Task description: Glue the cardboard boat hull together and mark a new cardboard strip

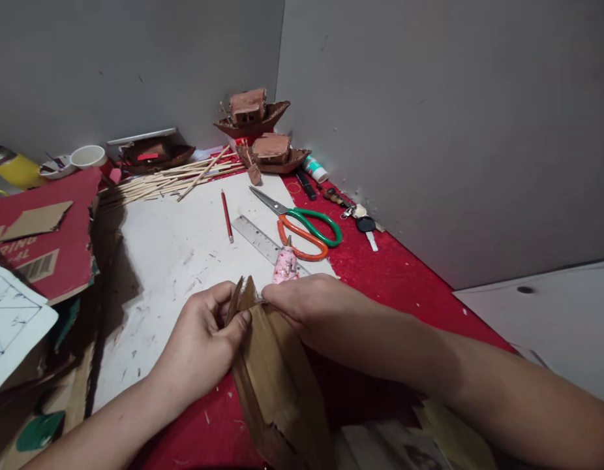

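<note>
Both hands hold a brown cardboard boat hull (pixel 277 378) over the red table cover (pixel 394 274). My left hand (pixel 204 339) pinches the pointed end of the hull, with the thumb pressed on its side. On the same tip, my right hand (pixel 306 307) closes from the right, its fingers curled over the cardboard. A pink glue tube (pixel 285 264) lies just beyond my right hand's knuckles.
A white sheet (pixel 175 261) carries a metal ruler (pixel 257 238), a red pencil (pixel 226 215) and green-and-orange scissors (pixel 306 225). Finished brown model boats (pixel 256 114) and wooden sticks (pixel 165 179) sit at the back. Keys (pixel 363 219) lie right; a red cardboard box (pixel 42 228) left.
</note>
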{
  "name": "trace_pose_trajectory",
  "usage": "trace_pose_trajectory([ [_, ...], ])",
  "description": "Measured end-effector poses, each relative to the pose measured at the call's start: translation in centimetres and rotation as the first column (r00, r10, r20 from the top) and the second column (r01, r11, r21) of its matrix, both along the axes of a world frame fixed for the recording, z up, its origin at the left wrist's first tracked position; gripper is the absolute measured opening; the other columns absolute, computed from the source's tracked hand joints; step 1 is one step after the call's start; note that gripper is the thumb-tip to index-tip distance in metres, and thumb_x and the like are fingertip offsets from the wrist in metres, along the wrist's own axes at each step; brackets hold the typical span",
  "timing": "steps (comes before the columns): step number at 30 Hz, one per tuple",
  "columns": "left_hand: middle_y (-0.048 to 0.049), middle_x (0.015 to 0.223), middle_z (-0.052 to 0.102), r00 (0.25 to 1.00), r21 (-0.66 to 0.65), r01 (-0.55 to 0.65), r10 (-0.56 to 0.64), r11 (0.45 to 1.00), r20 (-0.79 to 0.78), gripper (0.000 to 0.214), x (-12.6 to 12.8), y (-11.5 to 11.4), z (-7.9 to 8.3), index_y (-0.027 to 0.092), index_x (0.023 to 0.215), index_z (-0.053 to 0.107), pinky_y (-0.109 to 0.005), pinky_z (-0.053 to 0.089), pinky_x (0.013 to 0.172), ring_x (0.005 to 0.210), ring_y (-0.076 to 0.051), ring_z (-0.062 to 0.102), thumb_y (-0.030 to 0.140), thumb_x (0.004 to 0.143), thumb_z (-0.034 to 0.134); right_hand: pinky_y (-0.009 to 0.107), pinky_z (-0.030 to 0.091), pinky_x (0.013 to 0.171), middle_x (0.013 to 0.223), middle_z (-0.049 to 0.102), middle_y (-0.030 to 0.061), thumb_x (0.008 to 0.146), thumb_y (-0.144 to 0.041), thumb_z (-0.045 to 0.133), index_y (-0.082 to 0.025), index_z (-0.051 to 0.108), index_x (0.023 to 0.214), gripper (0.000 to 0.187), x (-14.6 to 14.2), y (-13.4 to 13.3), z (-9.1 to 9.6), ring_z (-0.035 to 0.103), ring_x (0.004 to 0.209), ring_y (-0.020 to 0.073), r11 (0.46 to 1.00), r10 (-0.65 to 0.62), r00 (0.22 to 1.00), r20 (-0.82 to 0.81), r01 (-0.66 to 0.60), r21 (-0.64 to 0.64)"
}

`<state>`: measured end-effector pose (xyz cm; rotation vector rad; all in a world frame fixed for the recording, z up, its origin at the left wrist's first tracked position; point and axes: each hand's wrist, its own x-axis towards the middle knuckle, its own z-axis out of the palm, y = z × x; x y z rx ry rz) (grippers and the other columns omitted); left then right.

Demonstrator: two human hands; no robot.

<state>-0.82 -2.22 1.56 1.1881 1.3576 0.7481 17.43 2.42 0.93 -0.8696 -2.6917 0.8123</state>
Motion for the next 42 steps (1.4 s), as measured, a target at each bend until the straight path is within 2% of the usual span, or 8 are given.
trace_pose_trajectory([
  [13,-0.0006,0.077,0.066,0.995,0.043,0.016,-0.02,0.999,0.102,0.013,-0.9,0.4,0.8,0.017,0.091,0.065,-0.025,0.048,0.065,0.07,-0.016,0.059,0.021,0.08,0.06,0.022,0.036,0.056,0.065,0.062,0.0021,0.089,-0.025,0.056,-0.014,0.064,0.084,0.015,0.0,0.9,0.6,0.054,0.059,0.0123,0.979,-0.197,0.976,-0.09,0.191,-0.07],
  [19,-0.0012,0.085,0.068,0.992,0.06,-0.016,0.008,0.998,0.122,0.019,-1.8,0.8,0.3,0.017,0.097,0.066,-0.025,0.048,0.07,0.075,-0.015,0.059,0.015,0.079,0.059,0.023,0.046,0.058,0.067,0.07,0.004,0.091,-0.032,0.058,-0.017,0.065,0.077,0.021,0.8,0.9,1.0,0.064,0.062,0.0139,0.912,-0.287,0.88,-0.379,0.372,0.172],
  [22,0.0005,0.081,0.066,0.994,0.06,-0.008,0.001,0.998,0.106,0.018,-1.9,0.9,0.1,0.017,0.094,0.066,-0.023,0.046,0.067,0.071,-0.014,0.057,0.015,0.078,0.059,0.022,0.048,0.056,0.068,0.071,0.0012,0.091,-0.023,0.057,-0.019,0.066,0.08,0.015,0.8,0.7,0.7,0.065,0.058,0.012,0.85,-0.267,0.762,-0.59,0.475,0.228],
  [27,0.0024,0.076,0.062,0.991,0.029,0.053,-0.056,0.998,0.119,0.015,-1.8,1.0,-0.5,0.017,0.09,0.065,-0.022,0.045,0.062,0.067,-0.012,0.055,0.015,0.078,0.055,0.024,0.05,0.05,0.07,0.068,-0.0022,0.09,-0.02,0.058,-0.024,0.066,0.102,0.015,0.9,0.3,1.0,0.061,0.051,0.0111,0.754,-0.359,0.344,-0.868,0.655,-0.052],
  [29,0.0027,0.074,0.061,0.992,0.027,0.057,-0.059,0.998,0.109,0.012,-1.7,1.0,-0.7,0.017,0.086,0.064,-0.022,0.043,0.06,0.065,-0.012,0.053,0.015,0.078,0.055,0.024,0.049,0.048,0.068,0.066,-0.0024,0.091,-0.019,0.057,-0.025,0.065,0.101,0.015,0.9,0.2,1.3,0.06,0.05,0.0113,0.744,-0.358,0.277,-0.892,0.661,-0.093],
  [33,0.0022,0.073,0.06,0.997,0.053,0.051,-0.054,0.997,0.057,0.008,-1.4,1.0,-1.0,0.015,0.084,0.063,-0.022,0.043,0.061,0.066,-0.012,0.052,0.02,0.081,0.057,0.022,0.047,0.049,0.068,0.066,0.0004,0.086,-0.019,0.062,-0.019,0.066,0.088,0.004,0.3,0.4,0.6,0.058,0.052,0.0105,0.886,-0.313,0.713,-0.627,0.457,0.077],
  [35,0.0006,0.077,0.063,0.995,0.075,0.059,-0.064,0.995,0.076,0.013,-1.3,0.9,-1.1,0.015,0.089,0.065,-0.023,0.045,0.067,0.072,-0.014,0.055,0.024,0.084,0.058,0.022,0.045,0.05,0.066,0.065,0.002,0.084,-0.025,0.064,-0.015,0.066,0.088,0.011,-0.2,0.6,-0.3,0.057,0.053,0.011,0.939,-0.248,0.847,-0.471,0.329,0.097],
  [42,-0.0008,0.084,0.068,0.987,0.087,0.008,-0.022,0.996,0.157,0.019,-1.2,0.4,-1.6,0.017,0.099,0.07,-0.023,0.046,0.069,0.073,-0.013,0.056,0.03,0.087,0.061,0.024,0.039,0.057,0.063,0.061,0.0038,0.089,-0.019,0.05,-0.014,0.061,0.07,0.023,-1.1,0.6,-1.7,0.054,0.058,0.0129,0.972,-0.178,0.917,-0.357,0.22,0.083],
])
